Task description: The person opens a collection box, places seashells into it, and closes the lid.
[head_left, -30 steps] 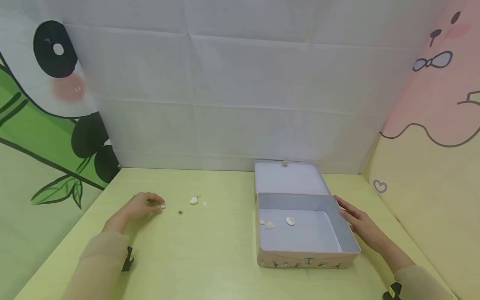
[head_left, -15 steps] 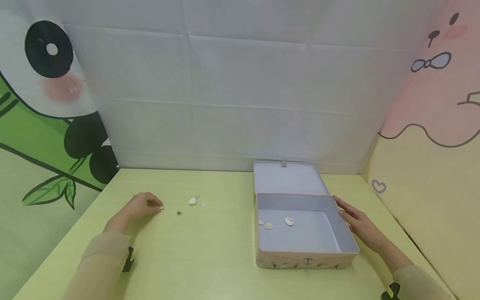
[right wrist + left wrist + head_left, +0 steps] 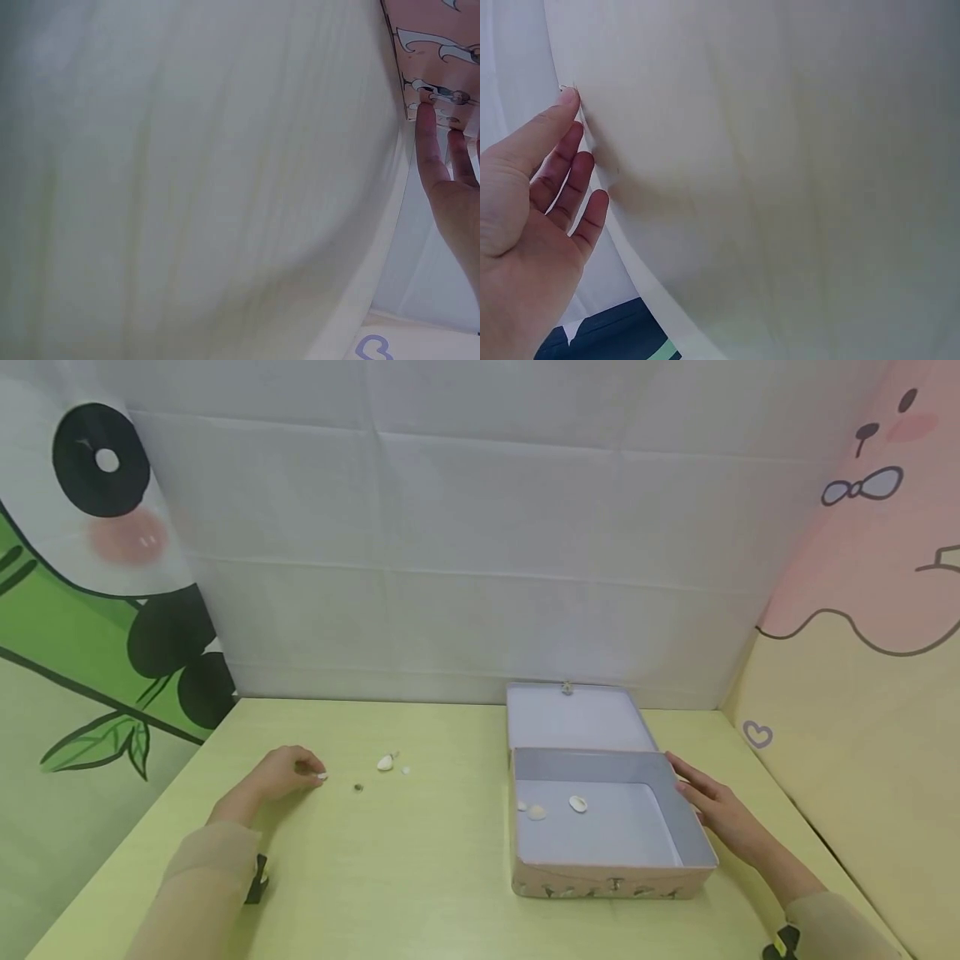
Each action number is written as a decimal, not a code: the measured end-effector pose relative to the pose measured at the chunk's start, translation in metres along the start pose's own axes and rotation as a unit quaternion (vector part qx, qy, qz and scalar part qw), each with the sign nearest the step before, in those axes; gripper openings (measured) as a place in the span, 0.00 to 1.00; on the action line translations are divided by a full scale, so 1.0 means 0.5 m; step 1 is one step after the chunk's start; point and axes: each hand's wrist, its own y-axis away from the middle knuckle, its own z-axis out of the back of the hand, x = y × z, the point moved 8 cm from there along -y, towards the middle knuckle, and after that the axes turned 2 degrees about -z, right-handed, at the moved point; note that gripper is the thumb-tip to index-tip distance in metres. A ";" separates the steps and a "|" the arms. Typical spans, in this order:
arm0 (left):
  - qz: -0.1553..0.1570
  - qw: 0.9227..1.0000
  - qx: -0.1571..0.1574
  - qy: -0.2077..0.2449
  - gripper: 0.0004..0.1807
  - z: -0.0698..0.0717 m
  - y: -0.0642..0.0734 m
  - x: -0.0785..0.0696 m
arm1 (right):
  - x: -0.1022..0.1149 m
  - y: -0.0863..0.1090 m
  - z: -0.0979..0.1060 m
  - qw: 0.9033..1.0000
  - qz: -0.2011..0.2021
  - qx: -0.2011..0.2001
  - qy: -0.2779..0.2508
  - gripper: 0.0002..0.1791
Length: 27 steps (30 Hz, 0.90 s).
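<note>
At the left of the table, my left hand (image 3: 281,772) pinches a small white shell (image 3: 322,776) between thumb and fingertips. In the left wrist view that hand (image 3: 540,187) is seen from the palm side, and the shell is mostly hidden by the fingertips. A white shell (image 3: 386,763), a tiny pale piece (image 3: 406,770) and a small dark piece (image 3: 357,787) lie just to its right. My right hand (image 3: 723,810) rests against the right side of an open box (image 3: 615,878), fingers extended. In the right wrist view its fingertips touch the box's pink patterned wall (image 3: 435,60).
Inside the box lie an oval white shell (image 3: 577,804), a pale fan-shaped shell (image 3: 537,812) and a smaller one (image 3: 522,807) by the left wall. The box's lid (image 3: 577,718) leans back near the white backdrop (image 3: 450,527). Cartoon-printed panels flank the table (image 3: 420,877).
My left fingertips have drawn together a little on the small shell, which sits slightly lower. The right hand and the box keep their places; the head view has shifted slightly.
</note>
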 end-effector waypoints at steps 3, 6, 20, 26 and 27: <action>0.012 1.000 0.001 0.002 0.09 0.004 0.004 -0.006 | -0.001 0.000 0.001 1.000 -0.001 0.000 -0.002 0.29; 0.021 1.000 0.002 0.004 0.09 0.010 0.007 -0.015 | -0.002 0.000 0.001 1.000 -0.002 0.000 -0.002 0.29; 0.016 0.999 -0.027 -0.021 0.07 0.045 0.014 -0.067 | 0.003 0.004 0.005 1.000 0.002 0.003 -0.007 0.29; 0.009 0.999 -0.033 -0.028 0.07 0.058 0.013 -0.103 | 0.005 0.007 0.007 1.000 0.002 0.005 -0.008 0.29; 0.009 0.999 -0.034 -0.027 0.07 0.059 0.013 -0.108 | 0.005 0.008 0.007 1.000 0.001 0.005 -0.007 0.29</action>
